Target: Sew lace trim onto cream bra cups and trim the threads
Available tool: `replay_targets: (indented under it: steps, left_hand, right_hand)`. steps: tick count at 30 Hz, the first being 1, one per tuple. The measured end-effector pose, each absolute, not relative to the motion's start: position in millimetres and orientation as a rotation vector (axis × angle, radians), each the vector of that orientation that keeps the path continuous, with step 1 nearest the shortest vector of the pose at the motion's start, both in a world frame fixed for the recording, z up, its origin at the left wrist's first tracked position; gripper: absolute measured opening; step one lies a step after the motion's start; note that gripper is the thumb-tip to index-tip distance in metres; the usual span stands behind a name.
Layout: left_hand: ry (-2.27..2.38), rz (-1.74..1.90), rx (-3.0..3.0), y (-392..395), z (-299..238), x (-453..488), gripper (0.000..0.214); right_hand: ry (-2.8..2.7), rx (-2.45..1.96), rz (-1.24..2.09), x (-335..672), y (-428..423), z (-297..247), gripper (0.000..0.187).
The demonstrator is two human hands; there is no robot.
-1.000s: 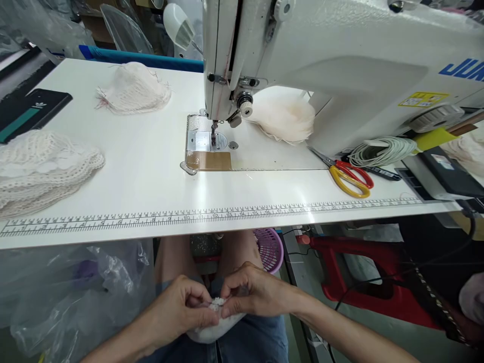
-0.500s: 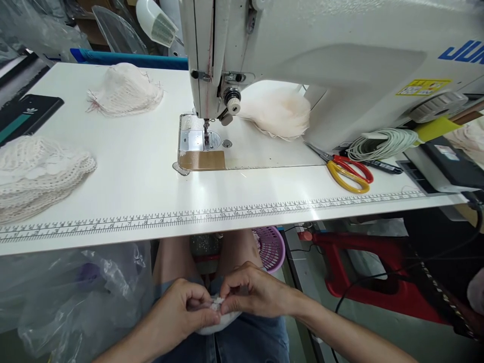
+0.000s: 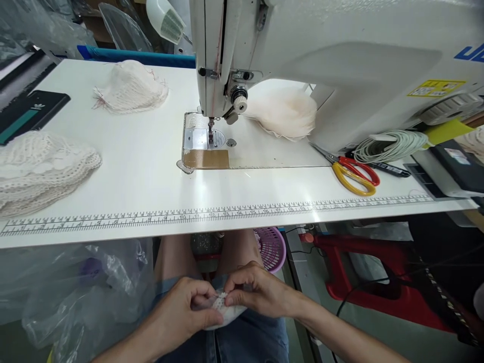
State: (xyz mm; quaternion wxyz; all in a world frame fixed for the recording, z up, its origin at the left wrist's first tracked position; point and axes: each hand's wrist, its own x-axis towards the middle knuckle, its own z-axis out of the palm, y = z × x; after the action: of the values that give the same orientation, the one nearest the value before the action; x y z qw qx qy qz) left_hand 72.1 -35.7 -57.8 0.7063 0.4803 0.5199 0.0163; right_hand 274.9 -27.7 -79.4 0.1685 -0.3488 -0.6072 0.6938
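Observation:
Over my lap, below the table's front edge, a small white lacy fabric piece (image 3: 226,313) is pinched between my two hands. My left hand (image 3: 189,308) closes thumb and fingers on its left side. On its upper right edge, my right hand (image 3: 251,290) grips with thumb and forefinger. Part of the fabric is hidden behind the fingers. Above, on the white table, stands a sewing machine (image 3: 333,55) with its needle over the metal plate. A pale, puffy fabric piece (image 3: 289,118) lies beneath the machine's arm.
Stacked lacy pieces (image 3: 41,171) and another cream piece (image 3: 132,88) lie on the table's left. To the right are scissors (image 3: 353,174), a coil of cord (image 3: 391,145) and a black box (image 3: 459,164). Below are a purple basket (image 3: 273,249), plastic bags (image 3: 91,292) and a red stool (image 3: 378,282).
My view has shifted slightly left. Both hands keep hold of the lacy fabric, which has turned a little and shows more of its surface between the fingers.

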Motion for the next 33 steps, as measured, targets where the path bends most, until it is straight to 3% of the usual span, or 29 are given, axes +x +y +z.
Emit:
replay_targets:
  steps: [10,17,33]
  left_hand:
    - [1.179,0.001,1.2,-36.8,-56.5,70.5,0.024]
    - [1.125,0.017,1.215,-40.1,-54.0,60.0,0.01]
    - [1.077,0.024,0.988,-40.5,-50.5,49.6,0.016]
  right_hand:
    - [-1.735,-1.032,1.989,273.6,-26.6,-77.3,0.037]
    - [-1.505,-1.033,2.146,269.8,-25.3,-79.2,0.037]
    - [-1.426,-1.09,2.247,265.3,-24.4,-73.6,0.038]
